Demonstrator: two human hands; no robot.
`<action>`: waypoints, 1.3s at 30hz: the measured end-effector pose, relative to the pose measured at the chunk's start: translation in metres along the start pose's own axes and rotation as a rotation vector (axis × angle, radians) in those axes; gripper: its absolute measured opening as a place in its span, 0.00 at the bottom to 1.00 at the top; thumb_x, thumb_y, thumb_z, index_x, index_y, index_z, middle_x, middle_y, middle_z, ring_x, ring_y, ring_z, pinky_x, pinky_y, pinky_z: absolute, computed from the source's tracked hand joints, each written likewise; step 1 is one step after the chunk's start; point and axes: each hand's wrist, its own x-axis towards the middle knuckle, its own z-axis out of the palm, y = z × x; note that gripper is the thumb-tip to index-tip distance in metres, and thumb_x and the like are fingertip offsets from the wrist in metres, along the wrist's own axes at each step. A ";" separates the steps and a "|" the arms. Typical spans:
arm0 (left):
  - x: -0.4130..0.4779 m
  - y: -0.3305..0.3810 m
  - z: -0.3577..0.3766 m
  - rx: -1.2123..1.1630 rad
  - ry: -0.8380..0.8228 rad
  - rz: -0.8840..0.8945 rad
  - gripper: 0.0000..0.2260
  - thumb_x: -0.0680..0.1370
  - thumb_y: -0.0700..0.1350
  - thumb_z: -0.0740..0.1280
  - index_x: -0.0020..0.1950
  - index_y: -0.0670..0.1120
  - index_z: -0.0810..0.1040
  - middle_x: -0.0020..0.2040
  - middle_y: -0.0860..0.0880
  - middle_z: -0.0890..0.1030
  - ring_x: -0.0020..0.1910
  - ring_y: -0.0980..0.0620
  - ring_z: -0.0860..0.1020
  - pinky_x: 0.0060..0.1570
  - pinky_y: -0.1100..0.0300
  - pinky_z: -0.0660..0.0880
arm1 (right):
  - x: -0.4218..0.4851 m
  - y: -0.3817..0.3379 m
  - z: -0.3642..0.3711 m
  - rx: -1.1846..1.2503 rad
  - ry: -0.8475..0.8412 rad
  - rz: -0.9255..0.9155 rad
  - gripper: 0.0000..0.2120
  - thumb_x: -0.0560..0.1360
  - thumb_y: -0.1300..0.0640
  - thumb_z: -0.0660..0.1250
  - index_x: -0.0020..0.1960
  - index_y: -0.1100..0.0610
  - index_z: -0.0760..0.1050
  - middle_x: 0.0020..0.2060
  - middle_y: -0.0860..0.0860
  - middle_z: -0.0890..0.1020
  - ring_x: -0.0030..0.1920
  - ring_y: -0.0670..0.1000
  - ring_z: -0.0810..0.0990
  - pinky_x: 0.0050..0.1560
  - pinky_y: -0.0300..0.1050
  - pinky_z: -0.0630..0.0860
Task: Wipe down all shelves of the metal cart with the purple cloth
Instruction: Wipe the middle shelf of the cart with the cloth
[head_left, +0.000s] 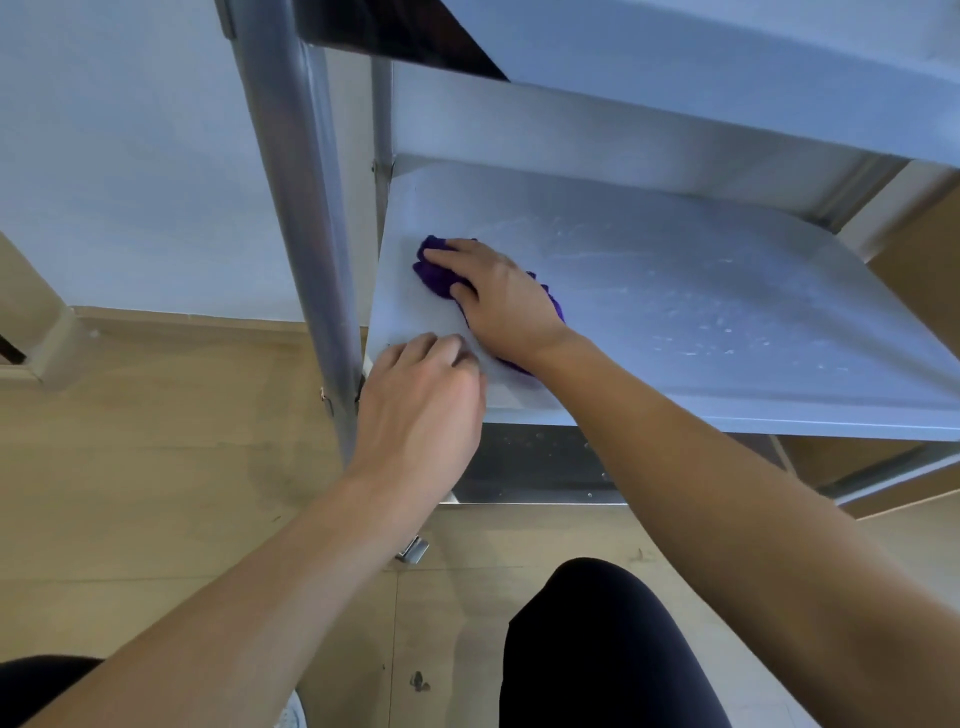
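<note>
The metal cart fills the upper right, and its middle shelf (701, 312) lies in front of me with pale streaks on it. A bunched purple cloth (432, 274) lies on the shelf's left part. My right hand (498, 296) lies flat on top of the cloth with fingers stretched out, pressing it against the metal. My left hand (423, 405) rests at the shelf's near left corner, fingers curled over the edge beside the cart's upright post (306, 218). Most of the cloth is hidden under my right hand.
The upper shelf (675, 62) overhangs the middle one closely. A lower shelf (545, 473) shows beneath, speckled with drops. A light wall stands to the left, wooden flooring (156, 441) lies below, and my dark-clothed knee (597, 649) is at the bottom.
</note>
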 end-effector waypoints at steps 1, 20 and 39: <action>0.002 -0.001 0.000 -0.004 0.007 -0.011 0.12 0.81 0.45 0.58 0.54 0.46 0.81 0.57 0.51 0.79 0.57 0.48 0.75 0.56 0.54 0.68 | 0.004 0.000 0.002 -0.005 0.013 0.007 0.21 0.81 0.61 0.57 0.72 0.49 0.69 0.71 0.49 0.70 0.69 0.52 0.70 0.65 0.45 0.70; 0.018 -0.007 0.001 -0.022 -0.086 -0.005 0.09 0.76 0.42 0.65 0.53 0.50 0.82 0.57 0.54 0.76 0.54 0.51 0.74 0.49 0.58 0.68 | 0.073 -0.002 0.020 -0.020 -0.011 0.010 0.23 0.80 0.66 0.55 0.72 0.52 0.68 0.72 0.50 0.70 0.69 0.54 0.70 0.67 0.45 0.66; 0.021 -0.004 -0.002 -0.029 -0.072 0.008 0.09 0.76 0.41 0.65 0.54 0.48 0.81 0.55 0.53 0.78 0.55 0.51 0.76 0.50 0.57 0.70 | 0.100 0.025 0.018 -0.002 0.004 0.113 0.24 0.80 0.64 0.54 0.73 0.49 0.67 0.73 0.46 0.68 0.69 0.53 0.70 0.65 0.46 0.67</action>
